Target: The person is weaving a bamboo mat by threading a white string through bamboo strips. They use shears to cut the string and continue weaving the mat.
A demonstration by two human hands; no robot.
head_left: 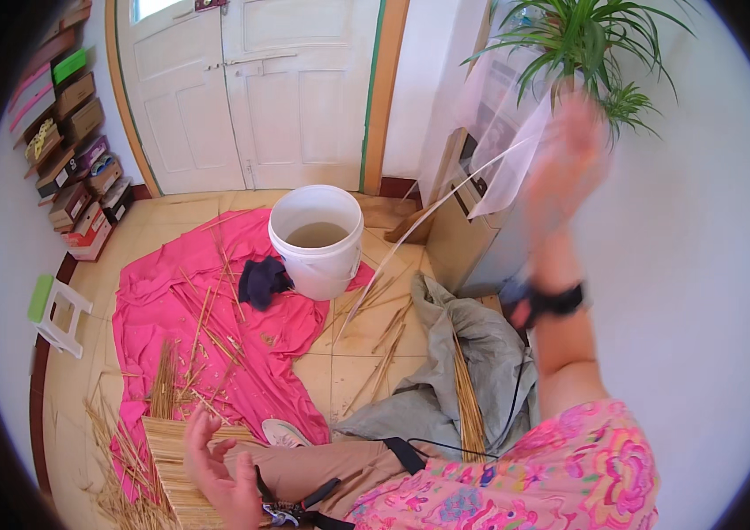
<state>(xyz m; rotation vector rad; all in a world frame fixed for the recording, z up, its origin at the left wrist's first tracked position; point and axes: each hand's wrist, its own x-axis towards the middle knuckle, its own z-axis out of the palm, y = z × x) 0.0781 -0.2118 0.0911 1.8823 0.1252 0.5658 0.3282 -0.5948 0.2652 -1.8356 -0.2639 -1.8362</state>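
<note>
A white, round plastic bucket [318, 267] holding cloudy liquid stands at the far edge of a crumpled bright-pink cloth [163, 283]. A dark navy cloth bundle [262, 283] lies just left of the bucket. Up and to the bucket's right, the bare right hand [571, 146] is raised, and a long, thin, pale strip [410, 231] slants from its grip down past the bucket's right side; blur makes the exact finger hold hard to tell. Nearer the wearer than the bucket, and to its left, the bare left hand [220, 477] is over a flat mat of golden stalks [163, 450], fingers parted. Nearer and right of the bucket, a rumpled grey sack [503, 353] bears a golden stalk bundle [468, 389].
</note>
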